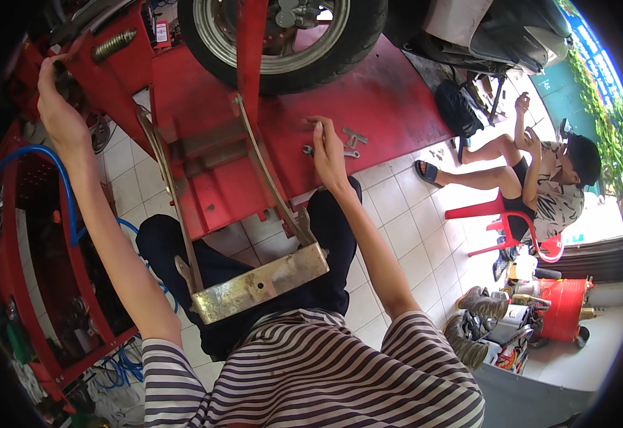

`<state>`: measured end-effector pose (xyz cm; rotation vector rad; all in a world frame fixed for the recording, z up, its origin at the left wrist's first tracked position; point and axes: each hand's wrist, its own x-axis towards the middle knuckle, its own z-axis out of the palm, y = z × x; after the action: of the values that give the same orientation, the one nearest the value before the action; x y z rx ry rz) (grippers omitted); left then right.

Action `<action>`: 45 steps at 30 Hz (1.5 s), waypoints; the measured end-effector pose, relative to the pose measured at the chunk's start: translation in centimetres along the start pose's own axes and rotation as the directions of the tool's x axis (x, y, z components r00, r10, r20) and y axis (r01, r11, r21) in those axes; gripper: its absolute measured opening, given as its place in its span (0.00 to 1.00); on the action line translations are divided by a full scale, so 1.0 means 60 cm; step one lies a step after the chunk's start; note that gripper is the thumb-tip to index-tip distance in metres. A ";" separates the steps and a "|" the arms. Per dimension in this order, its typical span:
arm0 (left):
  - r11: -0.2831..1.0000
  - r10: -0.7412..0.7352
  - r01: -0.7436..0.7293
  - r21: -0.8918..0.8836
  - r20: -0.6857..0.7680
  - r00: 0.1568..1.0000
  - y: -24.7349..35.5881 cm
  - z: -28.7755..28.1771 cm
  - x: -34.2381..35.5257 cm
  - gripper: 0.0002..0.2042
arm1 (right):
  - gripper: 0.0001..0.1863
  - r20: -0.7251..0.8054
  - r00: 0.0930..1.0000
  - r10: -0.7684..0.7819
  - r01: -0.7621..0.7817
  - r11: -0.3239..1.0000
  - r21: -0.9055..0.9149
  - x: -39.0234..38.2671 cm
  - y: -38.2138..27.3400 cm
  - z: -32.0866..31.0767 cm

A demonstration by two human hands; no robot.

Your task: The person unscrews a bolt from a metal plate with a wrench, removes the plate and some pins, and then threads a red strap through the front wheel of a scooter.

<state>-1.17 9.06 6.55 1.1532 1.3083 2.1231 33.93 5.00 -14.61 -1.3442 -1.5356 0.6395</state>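
My left hand (65, 121) is raised at the upper left, fingers stretched out beside the red lift post (101, 78). I see nothing held in it. Above the red platform (390, 100), my right hand (330, 158) has its index finger and thumb apart; its other fingers are mostly hidden. A combination wrench (352, 153) shows on both sides of that hand, passing behind it. Next to it is a small flat metal piece (355, 135). Between my forearms, a worn metal frame (261, 283) with two long arms reaches from the platform toward my lap.
A motorbike wheel (333, 60) stands on the platform behind a red upright bar (251, 64). At left are a red tool cart (76, 367) and a blue hose (65, 178). Another person (558, 178) sits on a red chair (479, 212) at right. Parts (483, 303) lie beside a red drum (565, 307).
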 end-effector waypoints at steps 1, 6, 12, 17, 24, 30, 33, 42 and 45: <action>1.000 0.018 -0.018 0.013 -0.001 1.000 0.000 -0.012 0.004 0.22 | 0.17 -0.015 1.000 -0.011 0.011 1.000 0.028 0.002 0.001 0.002; 0.993 -0.028 0.027 0.112 0.009 1.000 -0.010 0.000 0.010 0.22 | 0.19 -0.119 0.985 0.125 -0.075 0.933 0.353 0.002 0.024 -0.012; 1.000 0.007 -0.007 0.003 0.041 0.999 0.001 0.007 -0.004 0.22 | 0.14 -0.315 0.947 0.063 -0.005 0.983 0.182 -0.039 0.009 -0.032; 1.000 0.017 -0.018 0.011 0.016 1.000 -0.007 0.002 0.003 0.22 | 0.12 -0.197 0.956 -0.216 0.125 0.911 -0.392 -0.130 -0.033 -0.032; 0.998 0.026 -0.029 0.053 0.046 0.999 -0.017 -0.014 0.008 0.21 | 0.14 -0.219 0.973 -0.076 0.018 0.967 -0.256 -0.137 -0.023 -0.028; 0.972 0.085 -0.118 0.203 0.161 0.983 0.020 -0.014 -0.004 0.22 | 0.14 -0.150 0.989 -0.005 -0.018 0.988 -0.155 -0.132 -0.059 -0.033; 0.977 -0.041 -0.013 0.211 0.253 0.966 0.042 -0.032 -0.010 0.20 | 0.13 -0.097 0.995 0.023 -0.033 0.995 -0.092 -0.125 -0.066 -0.025; 0.888 0.246 -0.388 0.246 0.458 0.854 0.028 -0.069 -0.024 0.23 | 0.12 -0.075 0.996 -0.041 0.036 0.997 -0.063 -0.103 -0.034 0.014; 0.826 0.281 -0.462 0.323 0.473 0.835 0.004 -0.078 0.003 0.27 | 0.12 -0.094 0.993 -0.067 0.057 0.993 -0.101 -0.106 -0.034 0.028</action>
<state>-5.02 6.48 5.79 2.0744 1.4653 1.7136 31.10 -1.20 -15.53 -1.3754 -1.5401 0.4577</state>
